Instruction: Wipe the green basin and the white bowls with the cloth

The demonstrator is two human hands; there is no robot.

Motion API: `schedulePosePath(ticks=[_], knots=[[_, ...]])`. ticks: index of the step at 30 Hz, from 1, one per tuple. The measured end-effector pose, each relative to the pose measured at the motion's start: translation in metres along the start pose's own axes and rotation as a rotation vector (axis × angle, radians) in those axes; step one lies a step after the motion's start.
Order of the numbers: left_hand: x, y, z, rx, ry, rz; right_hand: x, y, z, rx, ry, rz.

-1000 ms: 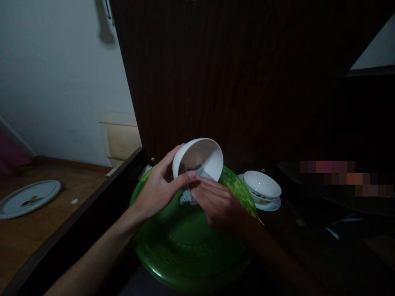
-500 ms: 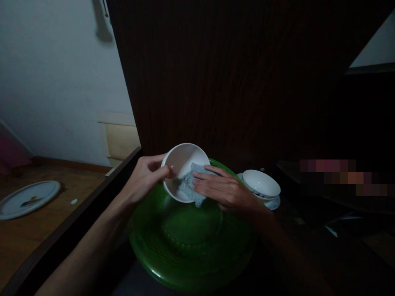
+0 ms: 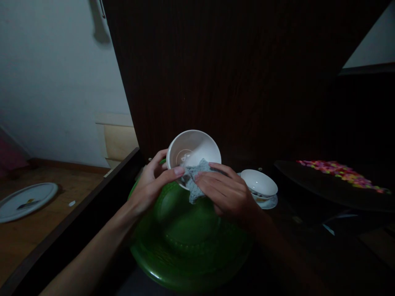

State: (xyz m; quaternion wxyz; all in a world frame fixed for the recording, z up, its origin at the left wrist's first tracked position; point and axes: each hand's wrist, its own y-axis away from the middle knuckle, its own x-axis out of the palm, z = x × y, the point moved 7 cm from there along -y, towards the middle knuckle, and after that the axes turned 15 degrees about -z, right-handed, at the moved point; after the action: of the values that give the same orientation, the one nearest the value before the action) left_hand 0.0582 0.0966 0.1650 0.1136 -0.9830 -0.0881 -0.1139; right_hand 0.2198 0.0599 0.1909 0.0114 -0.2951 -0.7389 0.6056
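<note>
My left hand grips the left rim of a white bowl, thumb on the inner side and fingers behind. The bowl is tilted so that its inside faces me. A light blue-grey cloth lies over its lower rim, pressed there by my right hand, whose fingers are closed over the cloth. Whitish streaks show on the bowl's inner bottom. Below both hands sits a wide green basin; its inside is dim.
Right of the basin stand stacked white bowls on a saucer. Farther right, colourful small pieces lie on a dark surface. A dark wooden panel rises behind. On the floor at left is a white oval lid-like object.
The bowl has moved up and slightly right, with my left hand following. My right hand and the cloth have shifted toward the bowl's lower rim, uncovering more of its inside.
</note>
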Motion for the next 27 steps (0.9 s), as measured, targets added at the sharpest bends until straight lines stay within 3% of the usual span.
schedulePosePath(ticks=[7, 13, 18, 22, 27], knots=[[0.001, 0.005, -0.013, 0.17, -0.095, -0.112, 0.008, -0.004, 0.016, 0.029, -0.047, -0.035], [-0.012, -0.003, -0.018, 0.147, -0.244, -0.122, 0.013, 0.002, 0.014, 0.002, -0.136, 0.048], [-0.02, -0.013, -0.015, 0.111, -0.272, -0.068, 0.012, 0.011, -0.004, -0.03, -0.175, 0.134], [-0.027, -0.018, -0.012, 0.04, -0.293, 0.066, 0.01, 0.013, -0.014, -0.043, -0.167, 0.219], [-0.029, -0.016, -0.014, -0.017, -0.244, 0.141, 0.006, 0.01, -0.011, -0.043, -0.133, 0.162]])
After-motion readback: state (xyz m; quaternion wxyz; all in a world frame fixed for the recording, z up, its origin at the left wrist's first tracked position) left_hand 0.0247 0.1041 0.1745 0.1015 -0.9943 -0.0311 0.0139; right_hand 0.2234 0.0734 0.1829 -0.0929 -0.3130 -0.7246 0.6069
